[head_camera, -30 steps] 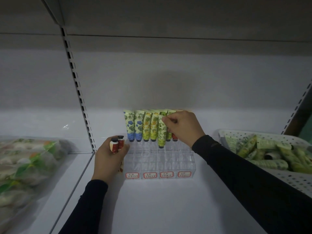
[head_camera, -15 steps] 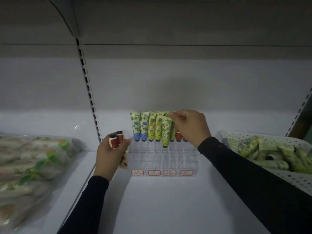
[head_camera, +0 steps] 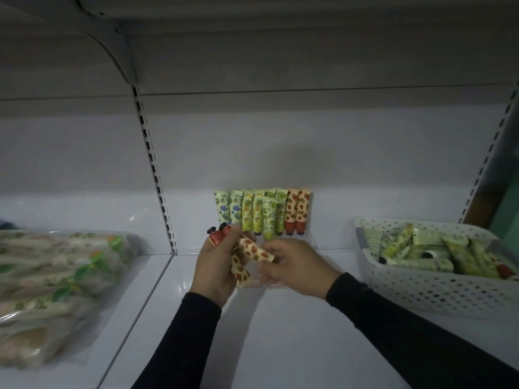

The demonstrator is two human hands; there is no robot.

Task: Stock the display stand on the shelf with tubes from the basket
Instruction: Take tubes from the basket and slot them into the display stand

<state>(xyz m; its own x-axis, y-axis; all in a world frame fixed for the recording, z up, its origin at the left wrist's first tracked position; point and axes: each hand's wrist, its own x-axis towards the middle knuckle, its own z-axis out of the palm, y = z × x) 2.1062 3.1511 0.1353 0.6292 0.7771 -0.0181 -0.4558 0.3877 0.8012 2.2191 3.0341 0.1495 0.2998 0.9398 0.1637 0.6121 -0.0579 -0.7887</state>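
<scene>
The left hand (head_camera: 214, 269) grips two strawberry-print tubes (head_camera: 238, 265), red caps up, in front of the display stand (head_camera: 304, 237) on the shelf (head_camera: 280, 346). The right hand (head_camera: 295, 266) pinches the flat end of the upper tube. The basket (head_camera: 421, 284) of tubes sits at right.

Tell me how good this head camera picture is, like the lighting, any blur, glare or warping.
Head view: dim and underexposed, so colours look muted; the bagged goods at left are blurred, and both hands, left hand and right hand, are slightly soft; small glare spots sit on the glossy shelf; wide-angle warping bends the shelf upright; a faint shadow falls on the back wall above the tubes in the stand.
</scene>
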